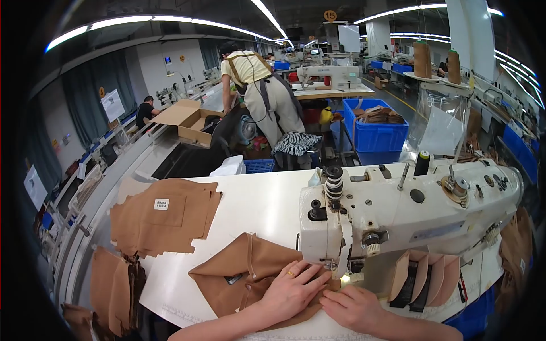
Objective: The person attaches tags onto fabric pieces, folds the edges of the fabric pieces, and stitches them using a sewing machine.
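A brown fabric piece (227, 271) lies on the white sewing table, its right part under the head of a white sewing machine (421, 210). My left hand (293, 290), with a ring on one finger, rests on the fabric with its fingers stretched toward the needle area. Close beside it, right of the needle area, my right hand (350, 307) has its fingers bent together at the fabric's edge; what lies between them is hidden. A small light glows by the needle.
Stacked brown panels (165, 216) with a label lie at the left, more brown pieces (111, 290) hang over the table's edge. A divided holder (426, 278) stands right of my hands. Behind are a blue crate (375, 133), an open carton (196, 122) and a bending person (261, 91).
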Available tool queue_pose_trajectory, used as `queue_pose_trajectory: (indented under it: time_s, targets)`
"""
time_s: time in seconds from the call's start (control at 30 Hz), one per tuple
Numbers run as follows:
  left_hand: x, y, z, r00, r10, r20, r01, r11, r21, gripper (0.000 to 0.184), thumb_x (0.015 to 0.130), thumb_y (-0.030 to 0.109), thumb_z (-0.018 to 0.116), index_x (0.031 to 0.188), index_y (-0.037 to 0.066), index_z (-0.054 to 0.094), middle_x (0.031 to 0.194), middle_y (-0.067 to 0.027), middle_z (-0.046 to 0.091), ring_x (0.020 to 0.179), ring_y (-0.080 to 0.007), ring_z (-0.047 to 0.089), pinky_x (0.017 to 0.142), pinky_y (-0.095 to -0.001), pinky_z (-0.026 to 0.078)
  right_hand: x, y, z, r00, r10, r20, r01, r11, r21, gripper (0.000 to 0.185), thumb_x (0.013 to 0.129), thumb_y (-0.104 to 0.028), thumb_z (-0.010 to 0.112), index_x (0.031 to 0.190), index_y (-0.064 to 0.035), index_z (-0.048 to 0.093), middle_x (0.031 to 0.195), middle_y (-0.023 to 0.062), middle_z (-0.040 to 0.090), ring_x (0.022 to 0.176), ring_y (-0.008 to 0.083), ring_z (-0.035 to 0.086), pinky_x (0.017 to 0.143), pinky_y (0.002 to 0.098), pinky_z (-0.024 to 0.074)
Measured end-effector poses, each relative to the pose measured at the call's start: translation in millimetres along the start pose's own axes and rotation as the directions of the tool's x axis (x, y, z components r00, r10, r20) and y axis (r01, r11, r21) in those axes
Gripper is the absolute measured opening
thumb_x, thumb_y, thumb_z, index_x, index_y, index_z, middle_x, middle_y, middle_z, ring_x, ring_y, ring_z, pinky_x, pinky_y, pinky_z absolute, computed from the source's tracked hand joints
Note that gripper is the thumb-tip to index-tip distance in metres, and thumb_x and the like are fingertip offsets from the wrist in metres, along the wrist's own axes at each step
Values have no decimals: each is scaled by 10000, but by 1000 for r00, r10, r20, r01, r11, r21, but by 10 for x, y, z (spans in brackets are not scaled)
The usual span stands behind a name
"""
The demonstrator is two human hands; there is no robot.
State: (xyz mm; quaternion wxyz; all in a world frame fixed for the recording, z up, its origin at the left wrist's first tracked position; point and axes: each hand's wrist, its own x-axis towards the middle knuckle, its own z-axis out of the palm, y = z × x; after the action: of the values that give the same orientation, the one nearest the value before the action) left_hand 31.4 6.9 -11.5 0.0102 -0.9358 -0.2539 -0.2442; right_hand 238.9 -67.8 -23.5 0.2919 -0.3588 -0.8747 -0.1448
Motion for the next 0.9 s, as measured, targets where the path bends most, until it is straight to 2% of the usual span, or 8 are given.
queue_pose_trajectory:
  time_s: [0.03,0.13,0.4,0.43,0.53,0.57,0.77,0.9]
  targets:
    - [2,3,-4,1000,1,9,-1,1000,-1,427,904,228,684,1315,117,650,1097,-46,661,1087,-270,576,993,-424,458,4,-9,-1,1000,5,-9,-5,1000,-1,227,728,-158,783,947,-118,742,1047,-20,683,797,133,585,673,253,527]
    - [8,6,-20,1000,4,26,-4,1000,6,438,899,228,681,1322,120,643,1110,-56,657,1106,-281,576,1008,-433,453,48,-22,-11,998,31,-48,-30,999,17,200,761,-144,684,951,-82,694,1006,-4,666,804,138,594,696,257,521]
    - [-53,0,-10,999,27,36,-29,997,67,423,890,242,681,1290,106,650,1219,-100,617,1175,-317,551,1051,-458,426,30,-51,-86,998,64,-5,-63,992,111,204,783,-173,753,963,-84,714,1042,4,688,871,152,611,753,276,537]
    - [-71,66,-40,997,6,76,-17,987,157,397,895,253,686,1254,85,658,1272,-106,596,1206,-303,542,1062,-469,419,20,-48,-114,997,72,6,-72,988,139,217,783,-174,760,976,-82,719,1057,7,692,878,155,612,760,282,540]
    - [-227,320,-173,997,-41,67,35,996,86,365,897,254,696,1211,69,670,1280,-99,598,1234,-280,535,1068,-471,418,-55,-67,-189,997,66,36,-72,980,187,253,790,-171,762,1022,-76,727,1113,19,698,909,169,614,784,303,538]
    - [-294,404,-284,992,-52,114,54,999,-10,335,890,240,713,1173,62,686,1278,-83,613,1233,-261,547,1061,-460,431,-82,-81,-200,997,69,35,-74,981,181,250,785,-166,767,1017,-80,732,1116,13,700,897,170,619,775,303,537]
    - [-445,457,-219,1000,-13,-22,11,998,-57,328,860,205,746,1161,81,708,1236,-58,653,1160,-253,594,991,-410,470,-109,-108,-232,996,68,49,-76,981,176,256,783,-156,764,1024,-80,731,1147,15,701,901,183,624,786,314,529]
    - [-431,373,-184,1000,7,-24,-9,998,-68,322,876,200,722,1181,100,698,1240,-53,643,1160,-249,584,977,-410,465,-85,-88,-214,995,75,61,-84,982,167,239,802,-169,741,1018,-74,707,1150,37,696,919,186,614,812,315,533]
